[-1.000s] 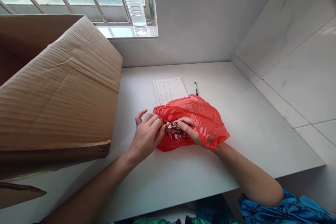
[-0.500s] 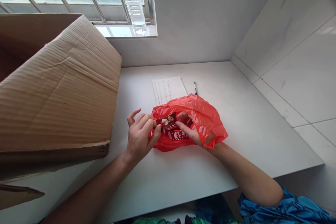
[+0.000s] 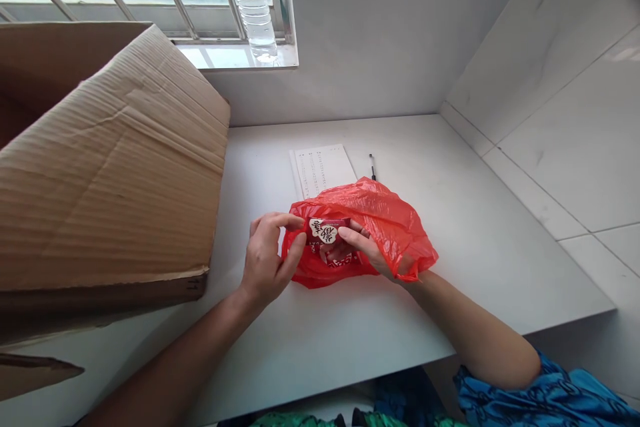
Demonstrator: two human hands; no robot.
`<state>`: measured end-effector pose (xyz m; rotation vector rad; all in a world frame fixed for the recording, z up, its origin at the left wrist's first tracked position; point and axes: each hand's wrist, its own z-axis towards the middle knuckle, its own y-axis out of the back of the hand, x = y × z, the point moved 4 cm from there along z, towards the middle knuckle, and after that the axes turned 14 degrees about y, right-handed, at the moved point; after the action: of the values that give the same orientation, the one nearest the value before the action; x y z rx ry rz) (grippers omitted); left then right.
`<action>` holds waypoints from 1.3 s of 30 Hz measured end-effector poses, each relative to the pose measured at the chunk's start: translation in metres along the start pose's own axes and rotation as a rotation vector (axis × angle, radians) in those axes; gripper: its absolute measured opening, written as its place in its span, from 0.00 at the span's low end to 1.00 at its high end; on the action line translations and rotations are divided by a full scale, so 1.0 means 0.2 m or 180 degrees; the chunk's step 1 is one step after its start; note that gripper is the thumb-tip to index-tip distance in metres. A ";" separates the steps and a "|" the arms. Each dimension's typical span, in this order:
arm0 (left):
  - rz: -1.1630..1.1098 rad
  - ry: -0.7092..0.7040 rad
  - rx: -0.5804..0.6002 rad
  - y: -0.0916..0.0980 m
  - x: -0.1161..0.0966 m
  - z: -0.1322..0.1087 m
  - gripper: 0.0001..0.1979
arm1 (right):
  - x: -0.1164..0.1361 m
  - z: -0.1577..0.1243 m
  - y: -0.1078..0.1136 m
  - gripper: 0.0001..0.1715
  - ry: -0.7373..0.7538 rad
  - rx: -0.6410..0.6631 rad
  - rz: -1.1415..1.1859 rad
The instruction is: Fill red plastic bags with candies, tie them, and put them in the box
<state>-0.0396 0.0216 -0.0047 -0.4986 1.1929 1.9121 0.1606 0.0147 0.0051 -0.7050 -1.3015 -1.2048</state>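
- Pinching a dark red packet (image 3: 325,229) in the right hand (image 3: 371,252), with the thumb pressed on its front and the other fingers behind.
- Holding the thumb and pointing finger of the left hand (image 3: 267,253) apart, a bit like a letter C, right beside the packet's left end. Touching it or just near it: cannot tell.
- On the packet, big pale writing, facing up.
- All around the packet, the open mouth of a thin red bag (image 3: 395,210), draped over part of the right hand and wrist too.
- Under the packet, down in the bag, another red thing (image 3: 341,261) with white marks, partly hidden.
- Behind the bag, on the white table (image 3: 325,347), some paper (image 3: 323,167) with rows of small marks, and beside it a thin dark pen (image 3: 373,167).
- At the left, a big brown box (image 3: 125,193), open.
- By the window, a clear bottle (image 3: 256,13), standing up.
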 end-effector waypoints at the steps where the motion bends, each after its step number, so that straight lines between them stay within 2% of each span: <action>1: -0.0012 0.0180 0.0036 0.00 0.01 0.01 0.07 | 0.00 0.00 0.00 0.17 -0.0044 0.0062 0.0059; 3: -0.0021 0.0331 0.0244 -0.01 0.02 0.01 0.06 | 0.01 0.00 0.01 0.16 -0.0148 0.0165 0.0180; 6: -0.0033 0.0227 0.0473 -0.03 0.01 0.01 0.08 | 0.01 0.00 0.01 0.14 -0.0116 0.0307 0.0039; 8: -0.0078 0.0212 0.0473 -0.03 0.01 0.01 0.09 | -0.01 0.00 0.00 0.14 -0.0134 0.0343 -0.0036; 12: -0.0170 0.0215 0.0374 -0.03 0.01 0.01 0.09 | -0.02 0.00 0.01 0.17 -0.0021 0.0111 -0.0263; 18: -0.0320 0.0224 0.0351 -0.03 0.02 0.00 0.06 | 0.00 0.01 0.01 0.14 0.0269 0.0294 -0.0305; 23: -0.0288 -0.0138 0.0351 -0.04 -0.02 -0.01 0.05 | 0.01 0.00 -0.03 0.13 0.0408 0.0243 0.0065; 28: -0.0273 -0.0344 0.0331 -0.04 -0.04 -0.02 0.05 | -0.01 0.01 -0.06 0.06 0.0727 0.0036 0.0205; 33: -0.0312 -0.0357 0.0369 -0.05 -0.04 -0.01 0.05 | 0.02 0.01 -0.04 0.05 0.0572 0.0045 -0.0058; 39: -0.0339 -0.0312 0.0427 -0.05 -0.05 -0.02 0.05 | 0.02 -0.01 -0.03 0.08 0.0460 0.0409 -0.0151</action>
<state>-0.0270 0.0171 -0.0053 -0.3844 1.1973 1.7334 0.1555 0.0099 0.0065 -0.4880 -1.2679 -1.1764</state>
